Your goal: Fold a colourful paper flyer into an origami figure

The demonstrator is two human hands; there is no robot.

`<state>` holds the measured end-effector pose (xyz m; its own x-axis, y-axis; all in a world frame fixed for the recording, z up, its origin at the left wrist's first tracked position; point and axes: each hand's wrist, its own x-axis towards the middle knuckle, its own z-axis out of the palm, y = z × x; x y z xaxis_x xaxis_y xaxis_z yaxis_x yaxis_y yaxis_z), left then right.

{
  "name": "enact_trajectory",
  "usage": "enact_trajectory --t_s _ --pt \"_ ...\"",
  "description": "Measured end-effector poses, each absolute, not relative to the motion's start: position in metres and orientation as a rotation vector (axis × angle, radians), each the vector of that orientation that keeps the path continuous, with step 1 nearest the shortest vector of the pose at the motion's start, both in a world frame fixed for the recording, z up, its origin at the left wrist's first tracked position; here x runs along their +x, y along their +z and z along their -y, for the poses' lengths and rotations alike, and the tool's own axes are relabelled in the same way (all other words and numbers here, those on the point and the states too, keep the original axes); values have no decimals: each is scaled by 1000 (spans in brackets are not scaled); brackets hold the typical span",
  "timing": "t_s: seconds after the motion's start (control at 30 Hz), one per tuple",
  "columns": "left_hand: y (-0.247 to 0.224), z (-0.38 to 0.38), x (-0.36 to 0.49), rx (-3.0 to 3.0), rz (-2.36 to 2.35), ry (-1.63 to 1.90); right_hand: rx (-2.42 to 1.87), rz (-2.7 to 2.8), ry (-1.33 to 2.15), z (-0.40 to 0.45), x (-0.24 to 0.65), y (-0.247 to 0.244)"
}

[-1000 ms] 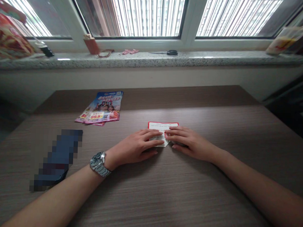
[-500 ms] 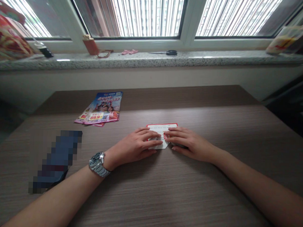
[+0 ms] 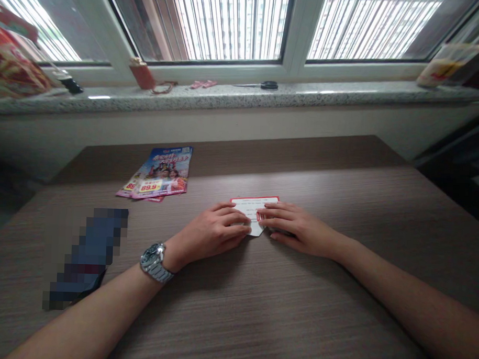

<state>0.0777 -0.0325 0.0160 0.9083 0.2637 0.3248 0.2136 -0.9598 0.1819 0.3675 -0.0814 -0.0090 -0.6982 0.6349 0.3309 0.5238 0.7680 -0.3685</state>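
A white sheet of paper with a red border and small print (image 3: 255, 201) lies on the table in front of me. Its near edge comes to a blunt corner that looks folded. Across its left side rest the fingers of my left hand (image 3: 214, 228), stretched out and fairly flat. From the other side, my right hand (image 3: 300, 229) lays its extended fingers over the right part of the sheet, slightly spread. Both hands cover much of the paper, so its full outline and any folds beneath them are hidden. A metal watch (image 3: 157, 261) is on my left wrist.
Several colourful leaflets (image 3: 163, 171) are stacked at the table's back left. A dark blue pixelated object (image 3: 91, 255) lies beside my left forearm. On the stone sill (image 3: 316, 98) are scissors (image 3: 268, 85), an orange-brown item (image 3: 142, 74), small pink pieces (image 3: 203, 84) and packages at both ends.
My left fingertips have drawn back slightly to the left, baring a little more of the sheet's middle. My right hand stays nearly still. The view has shifted slightly.
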Motion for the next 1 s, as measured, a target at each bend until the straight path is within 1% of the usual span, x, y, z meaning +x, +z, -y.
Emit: enact_trajectory --t_s 0.1,0.4,0.77,1.0 --pt "13 32 78 2902 -429 548 -881 2537 342 82 367 -9" --pt "4 30 85 2742 -819 699 -892 2581 326 82 365 -10" --pt "7 31 82 2804 -739 574 -894 2580 339 82 365 -9" --pt "4 32 80 2764 -786 638 -891 2579 346 81 366 -9"
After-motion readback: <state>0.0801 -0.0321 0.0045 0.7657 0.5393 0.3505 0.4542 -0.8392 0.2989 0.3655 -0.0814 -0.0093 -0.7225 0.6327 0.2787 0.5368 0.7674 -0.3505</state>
